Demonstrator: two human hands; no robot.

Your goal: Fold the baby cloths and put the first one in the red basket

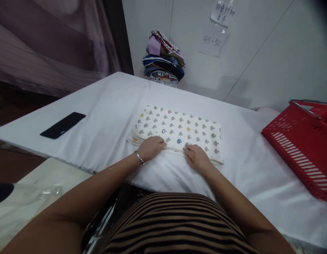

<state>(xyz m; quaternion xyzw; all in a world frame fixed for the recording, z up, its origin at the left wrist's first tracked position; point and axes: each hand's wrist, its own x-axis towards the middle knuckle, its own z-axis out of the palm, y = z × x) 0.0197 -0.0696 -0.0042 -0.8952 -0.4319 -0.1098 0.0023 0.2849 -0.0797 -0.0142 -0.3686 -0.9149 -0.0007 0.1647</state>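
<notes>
A folded cream cloth printed with small grey and coloured mushrooms lies flat on the white-covered table. My left hand, with a bracelet on its wrist, rests on the cloth's near edge, fingers curled and pinching the layered edge. My right hand lies just to the right on the same near edge, its fingers also curled onto the fabric.
A black phone lies at the table's left side. A stack of folded colourful fabrics stands against the far wall. A red plastic basket sits at the right. Paper notes hang on the wall.
</notes>
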